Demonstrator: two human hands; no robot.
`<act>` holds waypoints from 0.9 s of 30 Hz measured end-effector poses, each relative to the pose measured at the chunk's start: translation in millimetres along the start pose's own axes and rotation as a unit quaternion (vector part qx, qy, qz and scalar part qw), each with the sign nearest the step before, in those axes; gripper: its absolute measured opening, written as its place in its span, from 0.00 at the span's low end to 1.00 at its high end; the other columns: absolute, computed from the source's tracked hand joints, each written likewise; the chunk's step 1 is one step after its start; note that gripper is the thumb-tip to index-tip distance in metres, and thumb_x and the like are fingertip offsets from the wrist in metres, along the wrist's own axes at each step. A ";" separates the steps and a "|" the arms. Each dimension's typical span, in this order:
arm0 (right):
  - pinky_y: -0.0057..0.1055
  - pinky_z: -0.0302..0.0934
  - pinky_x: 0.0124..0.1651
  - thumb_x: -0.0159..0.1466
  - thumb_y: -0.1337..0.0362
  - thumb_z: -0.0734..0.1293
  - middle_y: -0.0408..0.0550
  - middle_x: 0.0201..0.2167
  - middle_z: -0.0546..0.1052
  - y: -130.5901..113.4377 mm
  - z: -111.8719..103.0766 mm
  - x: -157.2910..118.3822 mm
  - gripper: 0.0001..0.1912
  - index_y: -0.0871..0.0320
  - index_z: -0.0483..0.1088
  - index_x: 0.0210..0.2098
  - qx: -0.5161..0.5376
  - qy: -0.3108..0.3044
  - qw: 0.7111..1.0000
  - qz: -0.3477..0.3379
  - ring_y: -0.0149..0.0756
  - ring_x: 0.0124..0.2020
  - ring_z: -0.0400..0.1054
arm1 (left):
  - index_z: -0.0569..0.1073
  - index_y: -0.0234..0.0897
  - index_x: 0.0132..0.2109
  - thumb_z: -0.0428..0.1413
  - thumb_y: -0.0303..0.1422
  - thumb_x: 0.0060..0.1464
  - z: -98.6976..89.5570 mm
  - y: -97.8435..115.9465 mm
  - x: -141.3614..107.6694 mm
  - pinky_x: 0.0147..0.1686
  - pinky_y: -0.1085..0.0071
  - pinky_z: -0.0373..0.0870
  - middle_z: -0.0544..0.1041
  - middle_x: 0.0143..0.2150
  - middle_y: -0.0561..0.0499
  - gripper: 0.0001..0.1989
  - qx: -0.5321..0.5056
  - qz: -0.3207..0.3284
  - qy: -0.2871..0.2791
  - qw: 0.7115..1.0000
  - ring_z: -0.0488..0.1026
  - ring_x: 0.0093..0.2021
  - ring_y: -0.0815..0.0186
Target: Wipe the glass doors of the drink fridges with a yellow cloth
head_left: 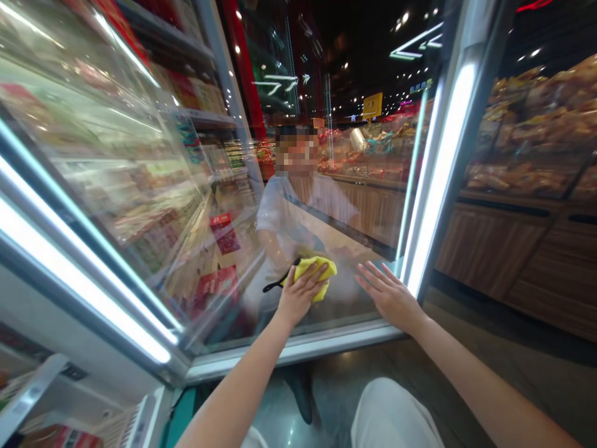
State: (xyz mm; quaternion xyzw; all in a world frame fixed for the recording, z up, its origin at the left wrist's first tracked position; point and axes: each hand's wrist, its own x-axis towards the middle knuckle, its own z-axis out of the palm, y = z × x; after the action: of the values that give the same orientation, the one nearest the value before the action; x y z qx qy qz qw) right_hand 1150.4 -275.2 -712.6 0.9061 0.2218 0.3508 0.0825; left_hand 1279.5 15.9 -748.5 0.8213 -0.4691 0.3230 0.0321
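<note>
Under my left hand [303, 287] a yellow cloth [330, 267] with a dark edge and a black loop is pressed against the glass door [280, 311]. The fingers lie over the cloth and hold it to the pane. My right hand [385, 292] is open, fingers spread, by the lower right of the glass beside the lit door frame [441, 174]. Whether its palm touches the glass or the frame I cannot tell. A person in a light shirt shows in the pane as a reflection.
At left are the lit cabinet's shelves [140, 230] with packaged goods, blurred. A pale lower rail [345, 341] borders the door. Wooden counters [499, 242] piled with bagged goods stand at right. My knee [394, 414] is below, over a shiny dark floor [321, 379].
</note>
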 end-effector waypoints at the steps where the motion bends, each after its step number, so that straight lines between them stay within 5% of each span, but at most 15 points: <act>1: 0.54 0.57 0.71 0.65 0.79 0.59 0.55 0.72 0.64 -2.9 2.6 -0.4 0.33 0.61 0.66 0.68 0.000 -0.002 1.000 0.007 0.50 0.74 0.55 | 0.56 0.54 0.75 0.51 0.30 0.67 -1.5 -3.4 -5.0 0.76 0.44 0.25 0.61 0.75 0.53 0.33 0.011 -0.029 0.010 0.999 0.47 0.79 0.60; 4: 0.53 0.57 0.71 0.64 0.78 0.59 0.55 0.72 0.64 -17.5 12.6 -1.5 0.32 0.61 0.68 0.67 0.003 -0.017 1.000 0.015 0.49 0.74 0.55 | 0.61 0.53 0.73 0.53 0.30 0.66 1.6 -5.8 -29.1 0.75 0.45 0.18 0.63 0.74 0.51 0.31 0.027 -0.037 0.008 0.999 0.46 0.79 0.59; 8: 0.52 0.55 0.73 0.64 0.77 0.61 0.55 0.72 0.64 -43.0 22.9 1.7 0.32 0.60 0.68 0.67 0.022 -0.032 0.999 -0.010 0.48 0.74 0.56 | 0.64 0.59 0.71 0.51 0.28 0.65 3.0 -9.1 -54.2 0.77 0.56 0.25 0.66 0.73 0.60 0.31 0.023 0.009 -0.023 0.999 0.50 0.77 0.69; 14: 0.51 0.51 0.75 0.64 0.77 0.60 0.53 0.73 0.63 -68.9 30.0 18.6 0.32 0.60 0.67 0.68 0.033 -0.023 0.999 -0.019 0.47 0.75 0.52 | 0.60 0.52 0.74 0.60 0.35 0.61 -9.1 -22.0 -76.2 0.74 0.36 0.26 0.59 0.76 0.46 0.36 0.060 -0.173 0.010 0.983 0.44 0.79 0.49; 20: 0.50 0.51 0.75 0.66 0.76 0.58 0.53 0.72 0.63 -105.9 43.9 53.3 0.33 0.60 0.63 0.70 0.050 -0.002 0.997 -0.066 0.47 0.74 0.56 | 0.60 0.60 0.72 0.53 0.30 0.67 -0.2 -18.0 -103.5 0.77 0.52 0.34 0.65 0.74 0.59 0.31 0.024 -0.045 -0.033 0.998 0.55 0.76 0.65; 27: 0.49 0.41 0.79 0.68 0.75 0.57 0.54 0.71 0.65 -132.4 60.0 86.6 0.37 0.60 0.49 0.76 0.076 0.077 0.990 -0.088 0.45 0.74 0.56 | 0.63 0.52 0.72 0.64 0.42 0.59 11.5 -22.2 -142.0 0.75 0.39 0.37 0.60 0.76 0.47 0.37 0.098 -0.248 0.020 0.963 0.48 0.78 0.47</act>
State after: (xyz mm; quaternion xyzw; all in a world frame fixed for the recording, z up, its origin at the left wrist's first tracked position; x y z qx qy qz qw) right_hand 1202.0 -117.5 -745.5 0.8569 0.3324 0.3931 0.0264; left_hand 1252.9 130.7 -831.6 0.9047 -0.2156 0.3654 0.0396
